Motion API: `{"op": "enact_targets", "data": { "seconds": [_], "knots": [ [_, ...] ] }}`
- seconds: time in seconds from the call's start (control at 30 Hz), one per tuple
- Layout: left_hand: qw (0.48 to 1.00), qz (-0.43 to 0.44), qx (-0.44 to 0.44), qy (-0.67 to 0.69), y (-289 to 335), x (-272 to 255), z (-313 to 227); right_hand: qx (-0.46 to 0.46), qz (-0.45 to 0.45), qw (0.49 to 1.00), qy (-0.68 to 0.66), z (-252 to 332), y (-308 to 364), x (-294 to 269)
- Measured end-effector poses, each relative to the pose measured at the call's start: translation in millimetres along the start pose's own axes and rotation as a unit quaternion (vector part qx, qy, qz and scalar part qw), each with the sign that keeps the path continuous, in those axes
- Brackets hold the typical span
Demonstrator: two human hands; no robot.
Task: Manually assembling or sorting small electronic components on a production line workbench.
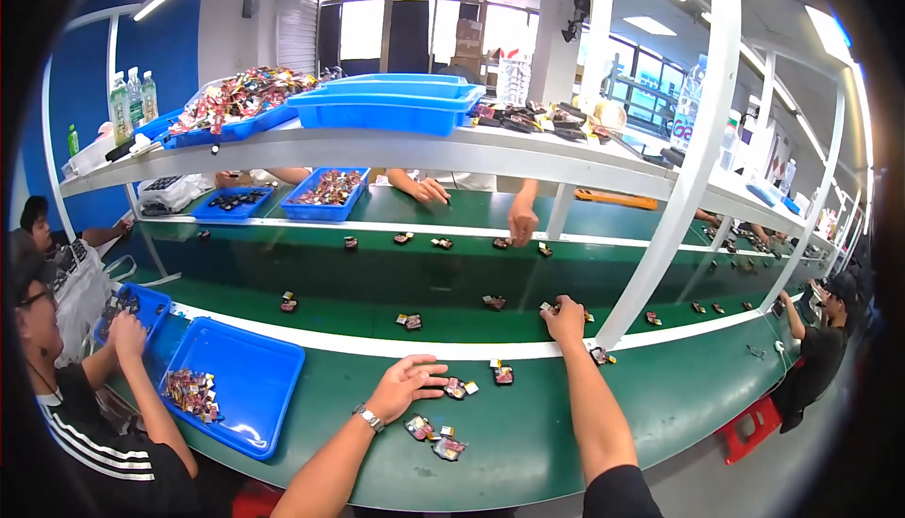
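Observation:
My left hand (407, 390), with a metal-banded watch on its wrist, hovers low over the green bench with fingers stretched out. Its fingertips are beside a small black, red and silver part with a pale yellow tab (458, 388); whether they touch it I cannot tell. Reaching farther out, my right hand (566, 320) is closed at the belt's near edge, its fingers on a small dark part with a yellow tab (548, 309). Between my arms lie a similar part (502, 373) and a loose cluster of them (449, 445).
A blue tray (273, 377) holding a heap of parts stands left. The green belt (443, 273) carries scattered parts behind a white rail (349, 340). A white post (650, 245) rises right of my right hand. Co-workers sit on both sides; another's hands (521, 218) work across the belt.

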State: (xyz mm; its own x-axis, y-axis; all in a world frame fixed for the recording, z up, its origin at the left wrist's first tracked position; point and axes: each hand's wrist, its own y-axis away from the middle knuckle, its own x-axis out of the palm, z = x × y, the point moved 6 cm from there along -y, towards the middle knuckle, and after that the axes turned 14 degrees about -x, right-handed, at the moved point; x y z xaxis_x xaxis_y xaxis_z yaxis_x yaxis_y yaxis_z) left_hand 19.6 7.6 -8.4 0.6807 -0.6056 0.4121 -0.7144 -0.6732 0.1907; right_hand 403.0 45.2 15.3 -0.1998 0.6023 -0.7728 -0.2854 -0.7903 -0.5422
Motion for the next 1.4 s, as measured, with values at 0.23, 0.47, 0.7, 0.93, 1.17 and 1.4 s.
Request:
{"op": "enact_targets", "data": {
  "seconds": [0.23,0.47,0.7,0.93,1.17,1.4],
  "knots": [
    [1.000,-0.006,-0.018,-0.009,5.8,-14.6,7.1,-0.285,0.102,0.900,-0.315,190.5,80.5,-51.0],
    [0.993,0.100,-0.066,0.013,3.6,-21.4,17.5,-0.350,0.177,0.853,-0.344,251.8,123.2,-46.2],
    [0.998,0.036,-0.054,-0.020,7.7,-15.9,9.3,-0.394,0.122,0.853,-0.320,244.6,124.9,-44.7],
    [1.000,0.001,-0.032,0.000,13.6,-6.1,1.2,-0.281,0.019,0.924,-0.260,250.1,137.9,-35.8],
    [0.999,-0.038,-0.003,0.017,10.8,-11.9,3.9,-0.356,-0.013,0.906,-0.227,245.5,136.9,-30.0],
    [0.998,-0.034,-0.031,-0.031,12.5,-5.9,2.1,-0.348,0.078,0.892,-0.278,240.4,129.7,-28.6]
  ]
}}
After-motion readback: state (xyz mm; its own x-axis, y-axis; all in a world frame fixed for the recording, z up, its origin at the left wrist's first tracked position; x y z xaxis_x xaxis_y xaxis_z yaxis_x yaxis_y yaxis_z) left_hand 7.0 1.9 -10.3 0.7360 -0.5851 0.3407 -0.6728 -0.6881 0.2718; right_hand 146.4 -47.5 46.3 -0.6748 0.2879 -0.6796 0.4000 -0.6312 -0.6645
